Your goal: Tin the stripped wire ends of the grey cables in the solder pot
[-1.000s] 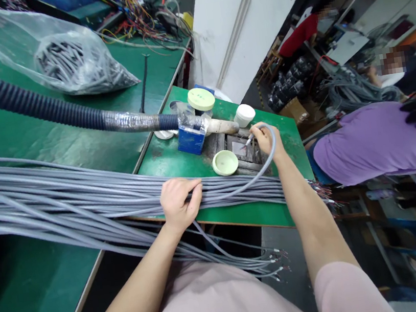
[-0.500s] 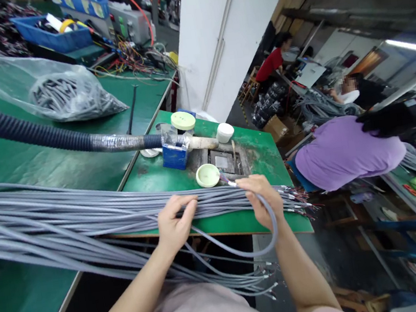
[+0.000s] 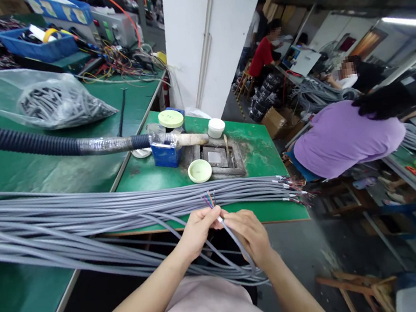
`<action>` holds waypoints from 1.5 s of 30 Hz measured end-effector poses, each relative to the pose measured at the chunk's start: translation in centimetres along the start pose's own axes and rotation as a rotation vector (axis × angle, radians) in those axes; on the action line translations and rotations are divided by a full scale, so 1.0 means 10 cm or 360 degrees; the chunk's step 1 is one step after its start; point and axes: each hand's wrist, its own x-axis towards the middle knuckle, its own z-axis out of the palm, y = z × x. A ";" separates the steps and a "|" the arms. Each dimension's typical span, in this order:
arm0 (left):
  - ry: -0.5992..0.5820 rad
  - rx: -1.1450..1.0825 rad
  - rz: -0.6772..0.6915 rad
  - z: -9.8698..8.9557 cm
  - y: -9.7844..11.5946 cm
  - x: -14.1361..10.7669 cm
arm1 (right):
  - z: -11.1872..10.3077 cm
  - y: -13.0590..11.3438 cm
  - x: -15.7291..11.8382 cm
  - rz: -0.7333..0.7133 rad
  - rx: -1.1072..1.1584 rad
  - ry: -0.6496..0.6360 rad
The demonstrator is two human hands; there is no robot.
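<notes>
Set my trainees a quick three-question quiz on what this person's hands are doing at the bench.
1. True or false: the grey cable pinched between the left hand and right hand ends in bare coloured wires.
2. Which is nearer the hands: A, the pale green dish, or B, the white jar?
3. Fill in the blank: the dark corrugated hose runs into a ____ block.

Key: 1 true; 2 A; 3 blue.
</notes>
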 end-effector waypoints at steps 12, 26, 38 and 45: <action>-0.0043 0.0185 -0.0008 0.13 -0.05 -0.11 | 0.06 -0.14 -0.18 0.1342 0.1157 -0.0329; -0.0045 0.0207 0.0007 0.11 -0.04 -0.12 | 0.07 -0.19 -0.21 0.1361 0.1019 -0.0328; -0.0174 0.0187 0.0037 0.06 -0.05 -0.14 | 0.09 -0.23 -0.22 0.1279 0.0899 -0.0328; -0.0306 0.0143 0.0092 0.00 -0.08 -0.16 | 0.09 -0.26 -0.21 0.1159 0.0824 -0.0339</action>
